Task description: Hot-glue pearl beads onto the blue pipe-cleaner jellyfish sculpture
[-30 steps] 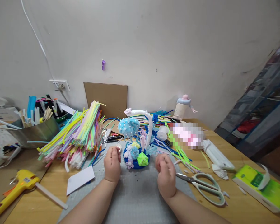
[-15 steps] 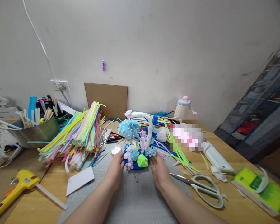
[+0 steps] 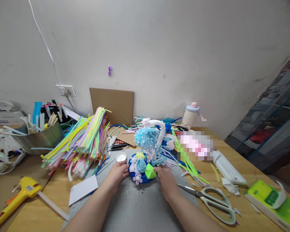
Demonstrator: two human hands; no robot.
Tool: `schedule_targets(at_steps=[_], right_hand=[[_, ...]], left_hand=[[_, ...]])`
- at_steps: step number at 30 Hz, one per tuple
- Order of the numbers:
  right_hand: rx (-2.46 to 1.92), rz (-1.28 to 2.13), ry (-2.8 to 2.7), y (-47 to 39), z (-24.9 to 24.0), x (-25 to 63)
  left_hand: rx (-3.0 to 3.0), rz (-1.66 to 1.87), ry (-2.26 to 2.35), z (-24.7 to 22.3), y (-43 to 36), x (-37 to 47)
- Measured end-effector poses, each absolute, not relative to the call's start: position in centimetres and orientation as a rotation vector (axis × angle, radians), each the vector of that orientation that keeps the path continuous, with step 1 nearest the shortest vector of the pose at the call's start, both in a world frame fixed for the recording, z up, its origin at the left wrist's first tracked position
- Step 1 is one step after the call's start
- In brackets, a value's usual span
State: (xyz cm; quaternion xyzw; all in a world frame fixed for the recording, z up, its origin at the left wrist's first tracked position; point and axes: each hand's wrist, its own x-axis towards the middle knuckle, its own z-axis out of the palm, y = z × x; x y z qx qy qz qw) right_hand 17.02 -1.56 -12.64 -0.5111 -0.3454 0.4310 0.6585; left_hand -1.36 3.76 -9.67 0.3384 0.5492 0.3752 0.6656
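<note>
A pipe-cleaner flower ornament (image 3: 141,165) stands upright in front of me on a round blue base (image 3: 143,181). From the base a white fuzzy arch (image 3: 162,132) curves over, with a fluffy light-blue shade dotted with white beads (image 3: 146,138) hanging under it. Small lilac, blue, yellow and bright green pieces crowd the base. My left hand (image 3: 118,175) grips its left edge, fingertips against the rim. On the right side my right hand (image 3: 166,180) holds the base, its fingertips partly hidden behind the green piece. A small dish of white beads (image 3: 121,157) sits just beyond my left fingers.
The grey mat (image 3: 140,212) lies under the ornament. Scissors (image 3: 209,198) rest at right, a yellow glue gun (image 3: 21,196) and white card (image 3: 83,190) at left. Pipe cleaners (image 3: 87,141) are heaped behind; a bottle (image 3: 190,116) stands by the wall.
The ornament has turned between my hands; its arch and blue shade now sit farther right over the base. My hands stay at its two sides. The camera view has shifted slightly.
</note>
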Motion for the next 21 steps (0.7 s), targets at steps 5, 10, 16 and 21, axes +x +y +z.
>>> schedule_targets(at_steps=[5,10,16,21], right_hand=[[-1.235,0.924,-0.848,-2.4,-10.9,16.8],[-1.324,0.903,-0.829,-2.4,-12.0,17.4],[-1.306,0.916,-0.778,-2.3,-13.9,18.1],[-1.143,1.028,-0.729,-1.8,-14.4,17.0]], left_hand=[[0.850,0.774,1.226,-9.7,4.0,-1.7],[0.855,0.673,1.173,-9.9,3.9,-2.1],[0.773,0.561,1.034,-10.4,2.9,-3.0],[0.721,0.565,0.939,-10.9,1.9,-3.6]])
